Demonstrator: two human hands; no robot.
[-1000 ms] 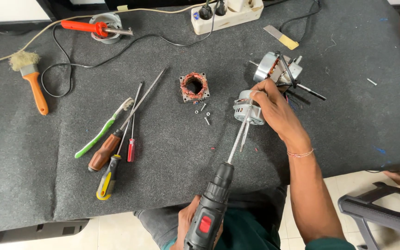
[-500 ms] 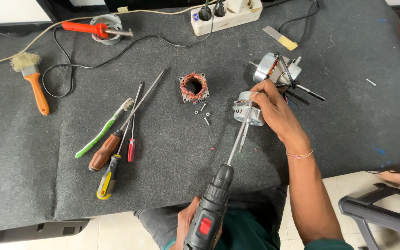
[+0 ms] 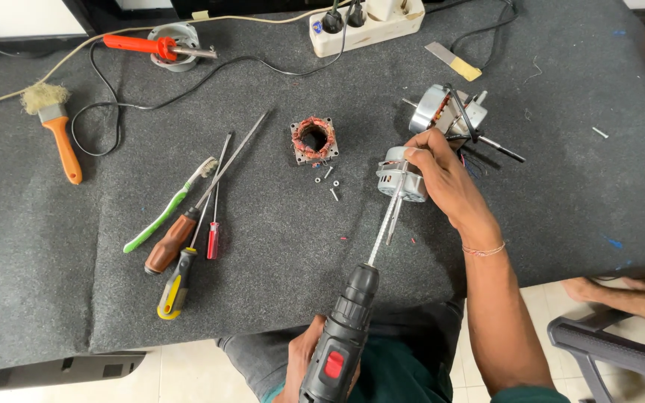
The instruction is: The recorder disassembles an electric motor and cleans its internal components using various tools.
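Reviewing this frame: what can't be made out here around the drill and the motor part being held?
- Head view: where the drill bit meets the round motor part is covered by the right hand.
- Left hand: mostly behind the drill body, grip unclear.
- Small screws near the copper-wound stator: too small to tell type.

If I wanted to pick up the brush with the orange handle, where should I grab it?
Probably by the orange handle of the brush, not the bristles. It lies flat on the grey mat, bristles pointing away and the handle end nearer you. Come from above and close your fingers across the middle of the handle; nothing lies against it.
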